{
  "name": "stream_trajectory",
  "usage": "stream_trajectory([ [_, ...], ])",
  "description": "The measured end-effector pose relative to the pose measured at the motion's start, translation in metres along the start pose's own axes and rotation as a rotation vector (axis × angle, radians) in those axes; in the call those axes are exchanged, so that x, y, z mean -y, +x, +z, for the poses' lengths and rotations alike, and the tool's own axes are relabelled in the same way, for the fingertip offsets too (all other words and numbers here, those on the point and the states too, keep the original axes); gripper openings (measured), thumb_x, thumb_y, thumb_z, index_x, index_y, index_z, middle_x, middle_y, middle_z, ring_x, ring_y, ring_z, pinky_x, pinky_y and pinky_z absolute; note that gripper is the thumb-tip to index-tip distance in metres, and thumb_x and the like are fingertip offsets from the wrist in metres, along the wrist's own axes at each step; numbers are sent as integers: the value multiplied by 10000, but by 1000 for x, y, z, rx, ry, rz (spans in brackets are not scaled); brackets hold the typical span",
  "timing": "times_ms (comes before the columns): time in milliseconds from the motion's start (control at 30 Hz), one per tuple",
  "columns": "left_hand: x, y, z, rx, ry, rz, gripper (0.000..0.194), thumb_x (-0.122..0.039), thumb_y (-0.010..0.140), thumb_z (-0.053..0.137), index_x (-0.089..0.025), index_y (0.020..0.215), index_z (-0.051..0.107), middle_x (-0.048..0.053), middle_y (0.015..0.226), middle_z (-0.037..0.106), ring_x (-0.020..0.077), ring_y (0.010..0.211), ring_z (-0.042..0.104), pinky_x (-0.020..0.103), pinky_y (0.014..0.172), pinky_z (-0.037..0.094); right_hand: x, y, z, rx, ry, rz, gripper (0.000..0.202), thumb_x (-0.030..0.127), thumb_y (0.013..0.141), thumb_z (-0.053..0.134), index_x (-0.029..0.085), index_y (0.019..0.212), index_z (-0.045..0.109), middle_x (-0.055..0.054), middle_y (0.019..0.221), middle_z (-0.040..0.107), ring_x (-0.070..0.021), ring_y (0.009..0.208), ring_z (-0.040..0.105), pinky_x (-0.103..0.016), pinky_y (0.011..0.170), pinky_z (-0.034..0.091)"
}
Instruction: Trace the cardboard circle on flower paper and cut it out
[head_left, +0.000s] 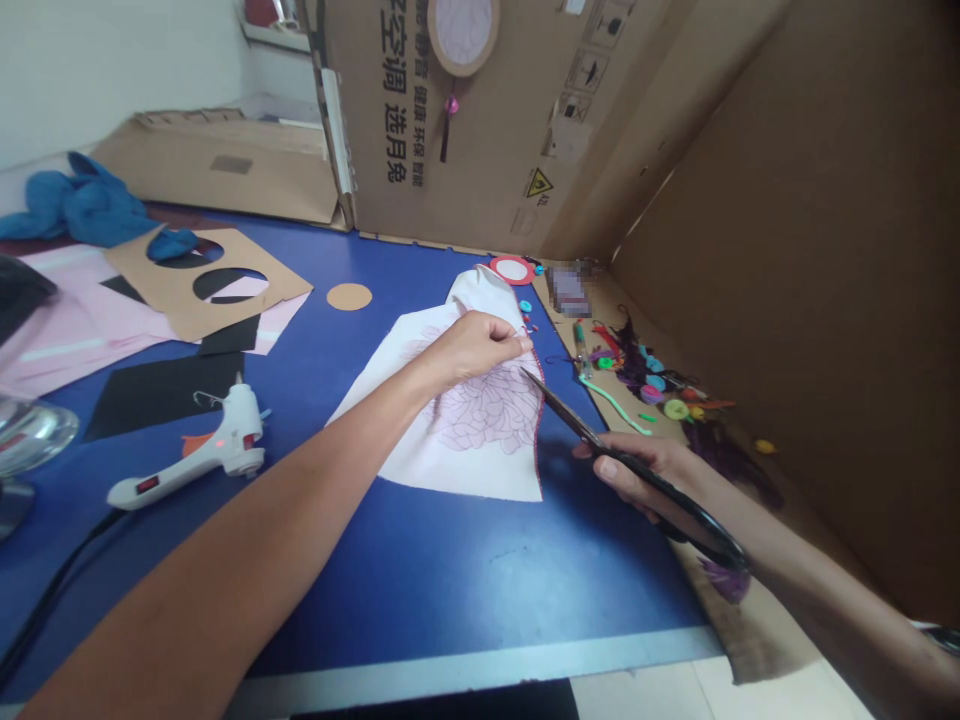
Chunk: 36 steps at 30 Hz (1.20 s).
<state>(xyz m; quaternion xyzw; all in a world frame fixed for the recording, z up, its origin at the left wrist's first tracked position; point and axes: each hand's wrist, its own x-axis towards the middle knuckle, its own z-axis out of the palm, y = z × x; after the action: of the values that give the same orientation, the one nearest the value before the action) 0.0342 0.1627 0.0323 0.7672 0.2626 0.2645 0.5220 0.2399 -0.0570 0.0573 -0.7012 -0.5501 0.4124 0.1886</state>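
A white cloth with a purple flower line drawing lies on the blue table, a dark red edging along its right side. At its upper right edge my left hand pinches the cloth between thumb and fingers. My right hand holds black scissors, whose blades point up and left. The blade tips are at the cloth's right edge, just below my left fingers. Part of the cloth's upper end is rumpled behind my left hand.
A white glue gun lies at left beside black sheets and a cardboard piece with holes. Buttons and threads lie on cardboard at right. Large cardboard walls stand behind. A tan disc sits on the table.
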Motion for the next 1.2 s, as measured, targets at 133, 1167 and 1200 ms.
stream_trajectory([
  [133, 1, 1, 1, -9, -18, 2, 532, -312, 958, 708, -224, 573, 353, -53, 625, 299, 114, 622, 259, 348, 649, 177, -1, -1, 0, -12, 10, -11, 547, 754, 924, 742, 214, 1007, 767, 43, 634, 410, -147, 539, 376, -261, 467, 250],
  [1167, 6, 2, 2, -28, -52, 15, 506, -352, 926, 742, -226, 585, 390, -56, 645, 307, 112, 629, 272, 338, 651, 178, -9, -1, 4, -78, -2, -57, 524, 713, 898, 759, 208, 1035, 796, 35, 633, 436, -158, 544, 367, -260, 470, 206],
  [1200, 6, 2, 2, -27, -53, 15, 500, -339, 930, 734, -227, 586, 389, -56, 647, 308, 113, 628, 272, 340, 653, 178, -10, -1, 3, -78, -5, -60, 510, 700, 904, 761, 211, 1040, 798, 33, 647, 438, -157, 555, 366, -260, 476, 208],
])
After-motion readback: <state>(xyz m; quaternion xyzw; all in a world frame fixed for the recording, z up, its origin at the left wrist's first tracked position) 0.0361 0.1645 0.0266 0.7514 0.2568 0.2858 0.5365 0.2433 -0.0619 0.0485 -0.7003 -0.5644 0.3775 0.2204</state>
